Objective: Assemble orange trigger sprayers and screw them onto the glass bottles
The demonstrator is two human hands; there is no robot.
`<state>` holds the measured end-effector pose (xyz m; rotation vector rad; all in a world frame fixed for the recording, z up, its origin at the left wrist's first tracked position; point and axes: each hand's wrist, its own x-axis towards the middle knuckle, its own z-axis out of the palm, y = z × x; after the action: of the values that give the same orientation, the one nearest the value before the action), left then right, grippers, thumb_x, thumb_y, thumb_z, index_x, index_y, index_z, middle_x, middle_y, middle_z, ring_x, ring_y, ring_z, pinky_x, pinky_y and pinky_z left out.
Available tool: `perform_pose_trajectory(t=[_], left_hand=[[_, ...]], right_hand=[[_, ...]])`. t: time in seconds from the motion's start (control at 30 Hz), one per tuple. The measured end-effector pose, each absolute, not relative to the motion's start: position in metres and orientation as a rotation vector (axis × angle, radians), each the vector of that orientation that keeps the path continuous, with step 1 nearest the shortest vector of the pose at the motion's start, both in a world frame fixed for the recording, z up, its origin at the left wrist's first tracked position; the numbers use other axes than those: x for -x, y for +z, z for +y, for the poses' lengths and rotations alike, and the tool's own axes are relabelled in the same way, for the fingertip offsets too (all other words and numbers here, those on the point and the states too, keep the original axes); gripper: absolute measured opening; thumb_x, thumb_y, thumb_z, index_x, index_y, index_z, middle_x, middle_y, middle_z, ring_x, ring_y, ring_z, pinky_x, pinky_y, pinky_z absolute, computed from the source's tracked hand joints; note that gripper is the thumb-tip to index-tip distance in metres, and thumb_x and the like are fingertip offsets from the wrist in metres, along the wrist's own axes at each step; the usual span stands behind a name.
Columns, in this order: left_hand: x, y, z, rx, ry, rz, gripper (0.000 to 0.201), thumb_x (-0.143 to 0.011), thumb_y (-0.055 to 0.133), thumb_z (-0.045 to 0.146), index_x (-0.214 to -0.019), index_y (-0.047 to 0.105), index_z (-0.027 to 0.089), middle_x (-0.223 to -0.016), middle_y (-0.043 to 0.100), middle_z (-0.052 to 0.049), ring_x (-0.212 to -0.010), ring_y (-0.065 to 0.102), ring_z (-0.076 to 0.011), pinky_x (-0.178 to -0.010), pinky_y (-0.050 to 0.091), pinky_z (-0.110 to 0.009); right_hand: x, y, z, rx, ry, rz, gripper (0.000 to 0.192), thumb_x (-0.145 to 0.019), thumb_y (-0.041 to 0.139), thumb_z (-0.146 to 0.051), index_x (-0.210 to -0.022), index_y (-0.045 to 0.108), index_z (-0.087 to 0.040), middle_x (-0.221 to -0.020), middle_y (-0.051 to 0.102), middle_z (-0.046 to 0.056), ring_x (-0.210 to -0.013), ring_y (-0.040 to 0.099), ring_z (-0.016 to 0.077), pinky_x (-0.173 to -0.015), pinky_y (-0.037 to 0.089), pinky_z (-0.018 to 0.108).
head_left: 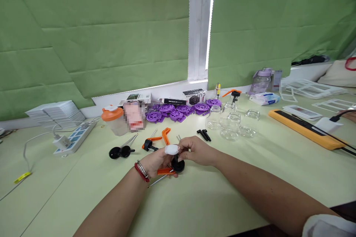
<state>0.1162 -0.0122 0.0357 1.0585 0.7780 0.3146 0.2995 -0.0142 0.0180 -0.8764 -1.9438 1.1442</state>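
My left hand (159, 161) is closed around a black round lid (178, 165) that has an orange handle (165, 171) and a thin metal rod (158, 182). At the left thumb's end shows a white oval piece (171, 150); whether it is a wrap on the thumb or a separate part I cannot tell. The fingers of my right hand (196, 150) pinch at a black stem above the lid. Just beyond lie a black cap with a shaft (148, 144), a bent orange handle (166, 136) and black crank pieces (204, 135). Two black discs with rods (120, 152) rest to the left.
Clear glass jars (230, 127) stand at the right, before a yellow-handled screwdriver (218, 89). Purple plastic parts (176, 113) pile up at the back, beside an orange-lidded cup (112, 114). A power strip (76, 139) lies left, an orange-and-black bar (306, 129) right. Another person's hand (349, 115) shows far right.
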Motion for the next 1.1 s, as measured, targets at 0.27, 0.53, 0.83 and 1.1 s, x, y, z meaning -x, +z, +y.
perform_pose_trajectory(t=[0.27, 0.53, 0.83, 1.1], left_hand=[[-0.115, 0.034, -0.011, -1.095, 0.284, 0.781, 0.046, -0.061, 0.061, 0.058, -0.081, 0.056, 0.017, -0.073, 0.06, -0.005, -0.056, 0.057, -0.0161, -0.048, 0.037, -0.025], [-0.113, 0.031, -0.009, -1.098, 0.274, 0.776, 0.05, -0.065, 0.057, 0.058, -0.093, 0.06, 0.017, -0.077, 0.062, -0.005, -0.058, 0.058, -0.0168, -0.05, 0.038, -0.025], [-0.113, 0.03, -0.009, -1.086, 0.274, 0.801, 0.056, -0.064, 0.059, 0.057, -0.103, 0.059, 0.018, -0.078, 0.062, -0.006, -0.058, 0.057, -0.0166, -0.052, 0.039, -0.027], [-0.112, 0.026, -0.006, -1.082, 0.275, 0.769, 0.056, -0.063, 0.059, 0.058, -0.101, 0.058, 0.017, -0.078, 0.062, -0.006, -0.056, 0.057, -0.017, -0.051, 0.04, -0.028]], right_hand=[[-0.298, 0.014, -0.013, 0.86, 1.171, -1.9, 0.023, -0.063, 0.077, -0.032, -0.07, 0.062, -0.016, -0.067, 0.056, -0.003, -0.062, 0.051, 0.0103, -0.06, 0.042, 0.022], [-0.296, 0.013, -0.016, 0.804, 1.124, -1.882, 0.024, -0.064, 0.077, -0.034, -0.07, 0.062, -0.017, -0.066, 0.053, -0.004, -0.06, 0.049, 0.0096, -0.059, 0.041, 0.022], [-0.296, 0.01, -0.015, 0.809, 1.096, -1.88, 0.028, -0.06, 0.08, -0.033, -0.065, 0.059, -0.016, -0.065, 0.054, -0.003, -0.06, 0.048, 0.0097, -0.056, 0.04, 0.021], [-0.299, 0.01, -0.015, 0.792, 1.161, -1.868, 0.031, -0.058, 0.081, -0.035, -0.077, 0.065, -0.016, -0.064, 0.052, -0.004, -0.058, 0.046, 0.0092, -0.055, 0.04, 0.022]])
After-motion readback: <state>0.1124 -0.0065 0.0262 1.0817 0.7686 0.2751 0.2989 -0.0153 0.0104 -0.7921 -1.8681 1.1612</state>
